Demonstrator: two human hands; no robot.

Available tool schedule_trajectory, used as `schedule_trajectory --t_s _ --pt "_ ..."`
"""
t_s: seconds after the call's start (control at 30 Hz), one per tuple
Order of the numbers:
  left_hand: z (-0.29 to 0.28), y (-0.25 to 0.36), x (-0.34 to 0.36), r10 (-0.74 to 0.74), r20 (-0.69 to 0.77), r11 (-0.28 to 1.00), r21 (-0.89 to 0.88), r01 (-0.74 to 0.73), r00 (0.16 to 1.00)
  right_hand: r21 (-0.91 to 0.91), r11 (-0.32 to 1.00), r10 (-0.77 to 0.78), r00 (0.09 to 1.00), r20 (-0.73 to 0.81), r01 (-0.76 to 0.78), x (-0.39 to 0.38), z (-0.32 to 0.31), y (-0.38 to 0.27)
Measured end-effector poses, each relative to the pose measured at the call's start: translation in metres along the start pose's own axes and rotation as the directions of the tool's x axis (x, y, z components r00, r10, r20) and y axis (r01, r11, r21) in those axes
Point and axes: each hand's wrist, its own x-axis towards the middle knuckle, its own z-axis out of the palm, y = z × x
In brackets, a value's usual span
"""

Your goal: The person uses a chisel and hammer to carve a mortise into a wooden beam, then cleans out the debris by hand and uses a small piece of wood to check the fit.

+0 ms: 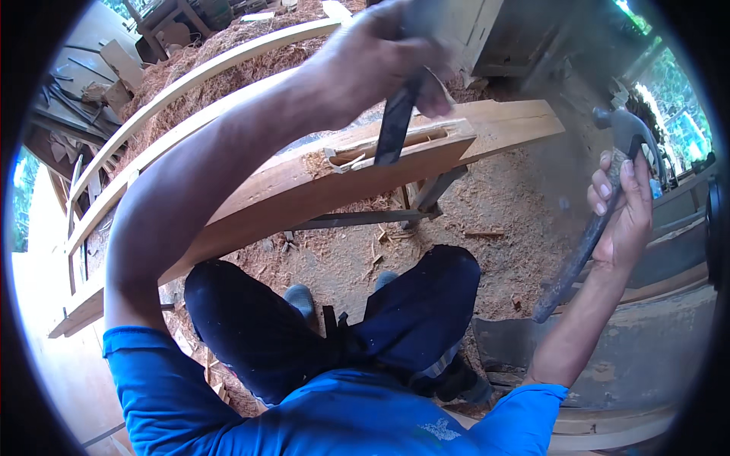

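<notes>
My left hand [372,64] is closed around a chisel, held upright over a long wooden beam [319,190]. The chisel's dark flat blade [395,125] points down at the beam's end, where a long slot [426,139] is cut into the top. The blade tip overlaps the slot's near edge; whether it touches the wood I cannot tell. Chips and splinters lie at the slot's left end. Off to the right, my right hand [625,201] grips a claw hammer [582,254] by its handle, its metal head raised and apart from the chisel.
A second board [509,125] lies beyond the beam's end. Long curved wooden strips [190,76] run along the far left. Reddish shavings [220,68] are heaped behind, and sawdust covers the floor [494,205]. Dark planks [593,357] are at right. My knees are below the beam.
</notes>
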Motion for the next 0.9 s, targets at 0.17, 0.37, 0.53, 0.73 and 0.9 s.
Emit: schedule_trajectory --t_s 0.17,0.37,0.53,0.73,0.9 --pt "-0.030 0.006 -0.040 0.133 -0.317 0.977 -0.118 -0.179 0.939 -0.089 0.995 -0.039 0.999 -0.023 0.037 -0.001 0.008 -0.018" --pt "-0.024 0.000 -0.068 0.242 -0.546 0.908 -0.164 -0.386 0.802 -0.106 0.982 -0.151 0.986 0.075 0.159 0.017 0.050 -0.030" --pt "0.004 -0.002 -0.076 0.232 -0.692 0.947 0.001 -0.321 0.683 -0.004 0.995 -0.098 0.968 0.231 0.102 0.039 0.048 -0.043" --pt "0.008 -0.015 -0.083 0.393 -0.651 0.895 0.109 -0.432 0.649 -0.327 0.809 -0.354 0.848 0.394 0.489 0.030 0.164 -0.096" --pt "0.014 -0.022 -0.078 0.493 -0.641 0.864 0.284 -0.415 0.588 -0.167 0.458 -0.475 0.399 0.784 0.873 0.052 0.218 -0.117"
